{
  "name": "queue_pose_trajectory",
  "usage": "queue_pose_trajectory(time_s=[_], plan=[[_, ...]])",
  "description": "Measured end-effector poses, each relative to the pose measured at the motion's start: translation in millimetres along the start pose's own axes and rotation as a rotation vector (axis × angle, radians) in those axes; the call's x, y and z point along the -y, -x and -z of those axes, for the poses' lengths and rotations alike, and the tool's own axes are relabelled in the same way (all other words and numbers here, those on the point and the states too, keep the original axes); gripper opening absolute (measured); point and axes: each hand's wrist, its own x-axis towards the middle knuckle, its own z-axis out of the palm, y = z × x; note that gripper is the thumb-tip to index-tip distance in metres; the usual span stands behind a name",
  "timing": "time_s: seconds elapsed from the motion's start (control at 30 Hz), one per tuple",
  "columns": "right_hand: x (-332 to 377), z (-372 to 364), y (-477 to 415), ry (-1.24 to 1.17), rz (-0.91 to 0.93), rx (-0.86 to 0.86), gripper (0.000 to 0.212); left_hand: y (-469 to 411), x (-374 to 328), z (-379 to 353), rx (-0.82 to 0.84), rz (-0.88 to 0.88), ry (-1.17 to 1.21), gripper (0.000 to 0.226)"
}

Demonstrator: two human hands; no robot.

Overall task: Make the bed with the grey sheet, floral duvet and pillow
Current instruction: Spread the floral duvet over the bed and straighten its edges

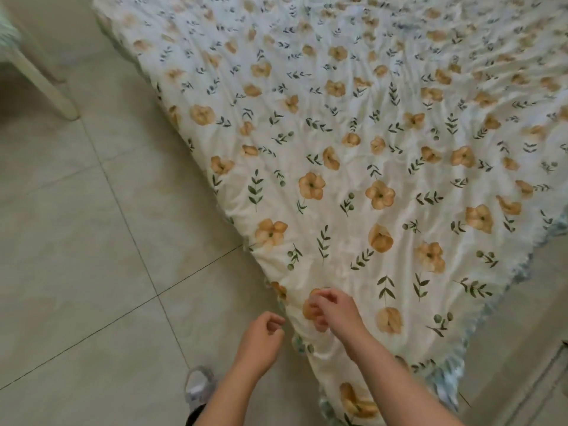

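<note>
Across the bed, the floral duvet lies spread flat and lightly wrinkled, covering the whole top in view. Its near corner points towards the person. The right hand hovers over that corner with its fingers curled close together, on or just above the fabric; blur hides whether they pinch it. The left hand hangs just beside the duvet's left edge, over the floor, with fingers loosely curled and holding nothing. A pale blue-green frilled hem shows along the duvet's right edge. To the left, the tiled floor gives wide open room along the bed's side. A white chair leg stands there, well apart from the hands. A light shoe rests on the tiles below the left hand. A narrower strip of floor runs along the right side.
</note>
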Motion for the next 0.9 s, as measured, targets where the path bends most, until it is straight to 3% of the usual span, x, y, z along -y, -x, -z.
queue_pose_trajectory(time_s=[0.13, 0.23, 0.3, 0.43, 0.5, 0.6, 0.7, 0.8, 0.9], plan=[[37.3, -73.0, -10.1, -0.634, -0.426, 0.17, 0.037, -40.1, 4.5, 59.7, -0.04, 0.03, 0.11, 0.018], [74.6, -132.4, -34.4, -1.098, -0.563, 0.087, 0.074, -84.9, 13.4, 117.3, -0.065, 0.047, 0.167, 0.019], [97.4, -161.4, -55.6, -1.213, -0.529, -0.063, 0.071, -112.9, 12.1, 153.6, -0.046, 0.042, 0.207, 0.019], [121.9, -193.6, -80.6, -1.348, -0.464, -0.294, 0.023, -162.6, -12.9, 214.3, -0.053, 0.005, 0.325, 0.02], [135.4, -201.5, -79.5, -1.467, -0.438, -0.377, 0.011, -182.9, -34.0, 236.3, -0.054, -0.02, 0.358, 0.024], [156.5, -204.2, -64.2, -1.651, -0.312, -0.405, 0.024, -208.7, -72.3, 252.2, 0.026, 0.018, 0.516, 0.048], [174.5, -205.4, -58.2, -1.659, -0.236, -0.396, 0.044, -239.5, -111.2, 267.9, 0.281, 0.128, 0.87, 0.091], [179.9, -202.3, -69.0, -1.65, -0.203, -0.408, 0.072, -263.2, -142.3, 294.9, 0.486, 0.078, 1.237, 0.064], [175.4, -202.7, -88.0, -1.689, -0.189, -0.383, 0.067, -299.1, -154.1, 334.8, 0.345, 0.024, 1.475, 0.051]])
